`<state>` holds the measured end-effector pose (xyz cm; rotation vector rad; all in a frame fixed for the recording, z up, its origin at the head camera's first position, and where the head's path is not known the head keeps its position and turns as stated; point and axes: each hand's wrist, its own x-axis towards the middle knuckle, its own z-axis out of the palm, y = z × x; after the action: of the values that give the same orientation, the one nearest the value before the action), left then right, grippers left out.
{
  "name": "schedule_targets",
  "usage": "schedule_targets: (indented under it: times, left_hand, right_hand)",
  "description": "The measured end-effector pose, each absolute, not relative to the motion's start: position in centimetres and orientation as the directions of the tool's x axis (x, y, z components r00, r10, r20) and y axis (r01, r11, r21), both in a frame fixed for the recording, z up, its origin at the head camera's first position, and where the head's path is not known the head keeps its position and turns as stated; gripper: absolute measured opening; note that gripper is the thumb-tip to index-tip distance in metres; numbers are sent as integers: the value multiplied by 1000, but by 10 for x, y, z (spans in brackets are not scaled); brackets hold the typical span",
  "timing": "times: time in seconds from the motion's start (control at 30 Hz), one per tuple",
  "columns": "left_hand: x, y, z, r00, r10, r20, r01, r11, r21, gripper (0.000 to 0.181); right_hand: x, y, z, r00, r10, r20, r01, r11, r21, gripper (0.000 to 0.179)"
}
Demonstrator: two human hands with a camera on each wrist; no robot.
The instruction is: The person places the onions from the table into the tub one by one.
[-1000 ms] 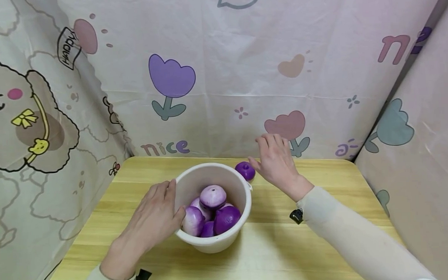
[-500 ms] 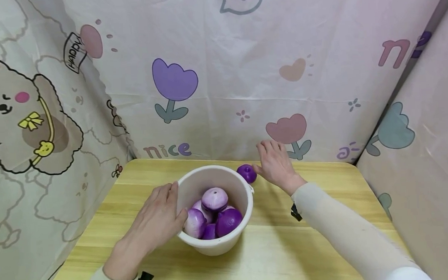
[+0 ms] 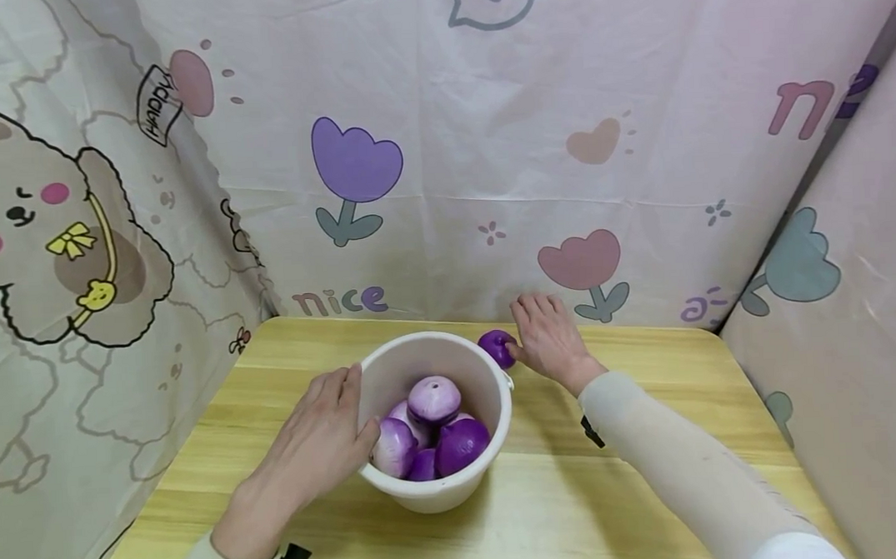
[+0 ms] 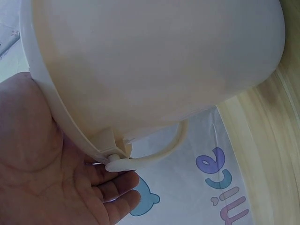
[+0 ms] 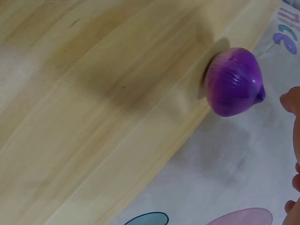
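A white bucket stands on the wooden table in the head view, holding several purple and whitish-purple onions. My left hand holds its left rim, with the thumb over the edge. In the left wrist view, fingertips lie beside the bucket's handle. Behind the bucket, near the table's back edge, sits another purple onion. My right hand hovers just right of it, fingers spread forward. The right wrist view shows a small gap between this onion's pointed tip and the thumb.
The wooden table ends at a printed cloth hanging along its back. More printed cloth hangs on the left and right sides. The bucket stands between the two forearms.
My right hand has lowered and come nearer to the lone onion, which appears turned from its earlier pose. My left hand stays at the bucket's rim. The head view has shifted slightly.
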<state>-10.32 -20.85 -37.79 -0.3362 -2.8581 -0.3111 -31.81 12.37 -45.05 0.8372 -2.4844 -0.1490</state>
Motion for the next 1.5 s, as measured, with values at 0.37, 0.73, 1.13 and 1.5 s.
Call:
schedule_targets:
  times: [0.37,0.73,1.13,1.5]
  left_hand:
    - [-101,-209,-378,-945,187,269,241,953,183,75]
    - [-100,-208,-377,-949,176,261,229,955,188,75]
    - [-98,-205,-379,-957,167,238,215,958,192,75]
    - [-97,-206,-378,-959,159,233,204,962,183,75]
  right_hand:
    - [-328,115,-465,-602,-728,327,-608,684,403,86]
    - [-341,115,-477,-509,-811,289,-660,583,474,94]
    - [-346,114,-491,-534,-826,179,-673,544,501,84]
    - [-345,111,-500,-591,-769,243,-666,636,390,76]
